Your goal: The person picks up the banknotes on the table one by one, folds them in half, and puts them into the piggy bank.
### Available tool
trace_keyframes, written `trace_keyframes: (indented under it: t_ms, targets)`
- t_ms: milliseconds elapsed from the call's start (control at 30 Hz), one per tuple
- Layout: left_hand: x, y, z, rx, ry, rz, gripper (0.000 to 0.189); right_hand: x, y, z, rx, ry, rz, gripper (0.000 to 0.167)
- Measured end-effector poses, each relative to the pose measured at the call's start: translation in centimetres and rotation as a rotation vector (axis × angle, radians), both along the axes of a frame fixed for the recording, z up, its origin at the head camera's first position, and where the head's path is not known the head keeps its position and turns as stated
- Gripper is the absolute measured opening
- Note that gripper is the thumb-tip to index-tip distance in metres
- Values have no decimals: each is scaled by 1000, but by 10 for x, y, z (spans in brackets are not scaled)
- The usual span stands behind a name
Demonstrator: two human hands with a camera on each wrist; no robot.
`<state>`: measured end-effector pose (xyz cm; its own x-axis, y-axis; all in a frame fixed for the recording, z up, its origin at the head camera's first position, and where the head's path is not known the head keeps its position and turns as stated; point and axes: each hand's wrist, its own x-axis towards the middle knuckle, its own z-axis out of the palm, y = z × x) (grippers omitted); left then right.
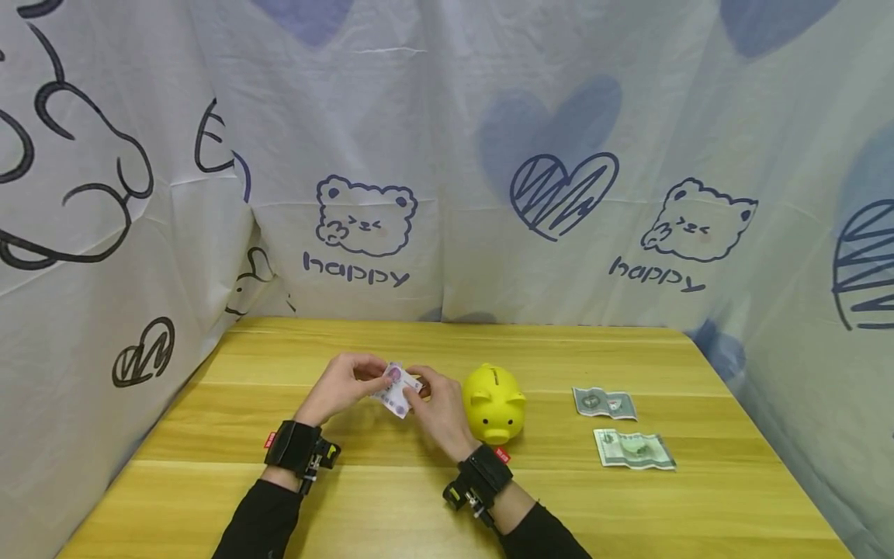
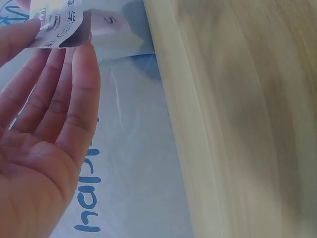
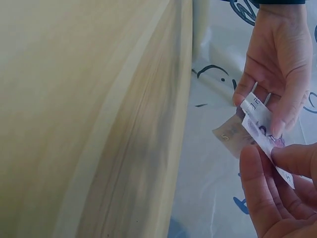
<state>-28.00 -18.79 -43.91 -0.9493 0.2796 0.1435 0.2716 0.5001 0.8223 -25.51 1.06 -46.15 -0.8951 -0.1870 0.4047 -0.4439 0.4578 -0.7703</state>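
Both hands hold one small purplish-white banknote (image 1: 398,390) above the table, left of a yellow piggy bank (image 1: 494,405). My left hand (image 1: 347,386) pinches its left side between thumb and fingers; in the left wrist view the fingers (image 2: 64,94) stretch out beneath the note (image 2: 62,22). At the opposite side my right hand (image 1: 441,404) pinches it, thumb on top. The right wrist view shows the banknote (image 3: 262,124) folded, one flap angled away from the rest. The piggy bank faces the camera, its dark coin slot on top, close beside the right hand.
Two more banknotes lie to the right on the wooden table (image 1: 733,497): a grey-green one (image 1: 604,404) farther back and a green one (image 1: 634,449) nearer. White printed cloth (image 1: 461,287) hangs along the table's back and sides.
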Motion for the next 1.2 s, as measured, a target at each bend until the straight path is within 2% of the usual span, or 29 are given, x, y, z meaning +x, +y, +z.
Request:
trace_keyframes:
  t_ms: [500, 867, 1000, 1200]
  targets:
    - [2, -1, 0, -13, -11, -10, 25, 1, 0, -1, 36, -3, -20, 32]
    - [1, 0, -1, -16, -32, -25, 20, 2, 0, -2, 99, -45, 30, 43]
    - [2, 0, 0, -20, -33, -45, 19, 3, 0, -2, 99, -70, 50, 42]
    - [2, 1, 1, -31, -48, -59, 15, 3, 1, -3, 70, -81, 45, 33]
